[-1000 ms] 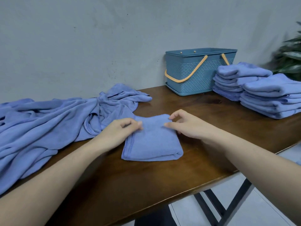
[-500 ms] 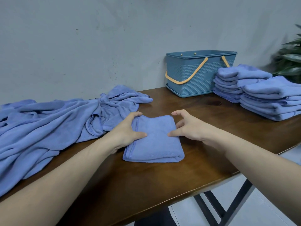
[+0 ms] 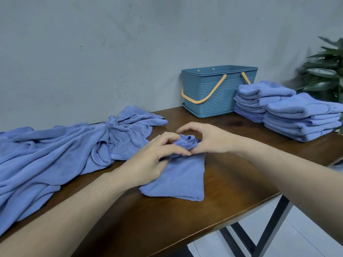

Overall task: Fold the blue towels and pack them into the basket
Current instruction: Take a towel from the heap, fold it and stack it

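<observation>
Grey plaster wall up at twelve, dark wooden table across the middle, green plant at three, pale tiled floor at five.

A dark brown wooden table fills the lower part of the view, its top glossy and grained, its front edge running up toward the right. Black metal legs cross beneath it at the lower right, over a pale tiled floor. Behind the table rises a plain grey wall, faintly mottled, with a few small dark specks. At the far right edge a green plant with long narrow leaves stands against the wall; its leaves look blurred, and its pot is hidden from view
</observation>
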A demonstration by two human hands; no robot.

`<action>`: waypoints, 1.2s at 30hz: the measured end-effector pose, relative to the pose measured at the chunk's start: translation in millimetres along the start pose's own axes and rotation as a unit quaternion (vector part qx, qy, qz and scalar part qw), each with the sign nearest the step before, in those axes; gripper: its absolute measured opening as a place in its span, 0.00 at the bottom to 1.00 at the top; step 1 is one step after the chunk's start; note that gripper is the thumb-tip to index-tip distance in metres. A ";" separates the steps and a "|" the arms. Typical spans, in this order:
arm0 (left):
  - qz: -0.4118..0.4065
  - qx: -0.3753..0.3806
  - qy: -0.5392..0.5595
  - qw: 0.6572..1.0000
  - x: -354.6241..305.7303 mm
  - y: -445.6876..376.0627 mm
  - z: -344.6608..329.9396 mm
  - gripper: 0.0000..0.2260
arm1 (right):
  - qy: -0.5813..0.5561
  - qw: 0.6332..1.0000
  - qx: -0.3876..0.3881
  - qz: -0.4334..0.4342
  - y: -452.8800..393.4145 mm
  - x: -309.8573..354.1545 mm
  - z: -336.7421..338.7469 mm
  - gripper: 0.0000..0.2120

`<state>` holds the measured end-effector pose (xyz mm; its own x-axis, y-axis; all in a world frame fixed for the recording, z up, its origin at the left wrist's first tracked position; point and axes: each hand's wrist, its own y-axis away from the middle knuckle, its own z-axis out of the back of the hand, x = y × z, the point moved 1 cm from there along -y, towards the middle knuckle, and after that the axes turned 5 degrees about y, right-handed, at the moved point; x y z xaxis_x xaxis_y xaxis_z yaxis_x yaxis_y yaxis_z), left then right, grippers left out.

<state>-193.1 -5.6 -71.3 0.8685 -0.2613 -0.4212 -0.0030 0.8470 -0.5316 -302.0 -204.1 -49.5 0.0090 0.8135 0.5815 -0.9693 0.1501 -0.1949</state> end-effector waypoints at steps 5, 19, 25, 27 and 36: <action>0.101 -0.074 0.089 0.988 0.3 -12.7 -1.5 0.36 | -0.092 0.994 -0.044 0.035 10.7 -5.6 7.3 0.22; 0.356 -0.145 0.607 0.696 -16.3 -76.7 -59.0 0.17 | -0.097 0.967 -0.212 -0.098 56.2 -65.0 84.2 0.07; 0.373 -0.196 0.543 0.727 -33.7 -158.2 -96.2 0.07 | -0.039 0.956 -0.212 -0.198 88.6 -98.8 148.9 0.18; 0.373 -0.179 0.546 0.729 -38.8 -188.3 -107.5 0.09 | 0.008 0.945 -0.213 -0.249 95.7 -114.3 174.5 0.17; 0.390 -0.141 0.550 0.725 -34.6 -332.1 -159.0 0.15 | 0.016 0.919 -0.231 -0.318 106.3 -190.2 289.6 0.12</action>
<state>-301.0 -351.5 3.0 -0.3714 -0.0960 -0.9235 -0.5163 0.8480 0.1195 -478.0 -505.6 47.9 0.5520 0.4945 0.6715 -0.5575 0.8176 -0.1438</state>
